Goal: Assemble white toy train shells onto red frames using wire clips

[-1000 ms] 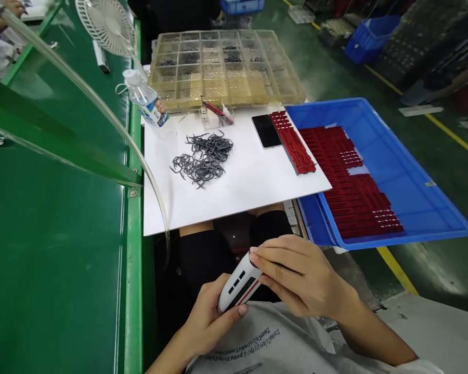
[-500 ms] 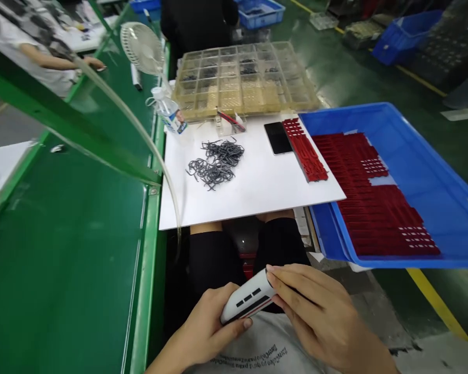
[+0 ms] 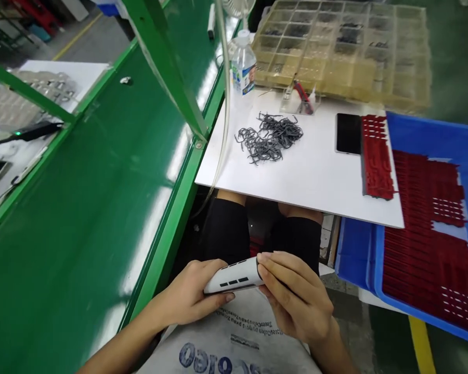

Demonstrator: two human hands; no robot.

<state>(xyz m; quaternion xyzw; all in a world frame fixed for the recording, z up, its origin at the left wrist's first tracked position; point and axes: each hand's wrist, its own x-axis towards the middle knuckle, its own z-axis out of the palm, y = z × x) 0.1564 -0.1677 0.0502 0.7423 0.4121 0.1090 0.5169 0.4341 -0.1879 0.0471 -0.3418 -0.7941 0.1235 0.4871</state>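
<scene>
A white, rounded, elongated casing point(image 3: 234, 278) with dark slots is held above my lap. My left hand point(image 3: 193, 293) wraps round its left end, thumb along the near side. The fingertips of my right hand point(image 3: 296, 293) press together on its dark-edged right end. What the casing is exactly, I cannot make out. Beyond it, a white board point(image 3: 320, 176) carries a tangled pile of dark grey curved strips point(image 3: 271, 137). A black-screened phone point(image 3: 348, 133) lies there beside a stack of red slotted strips point(image 3: 377, 161).
A blue bin point(image 3: 378, 259) at right holds many red strips point(image 3: 421, 249). Behind the board stand a clear compartment box point(image 3: 343, 67), a water bottle point(image 3: 243, 65) and a small clear tray point(image 3: 288, 101) with a red-handled tool. A green conveyor point(image 3: 101, 208) with a frame runs along the left.
The view has swung left, so the board and bin sit further right. The casing has turned closer to level, with both hands still on it.
</scene>
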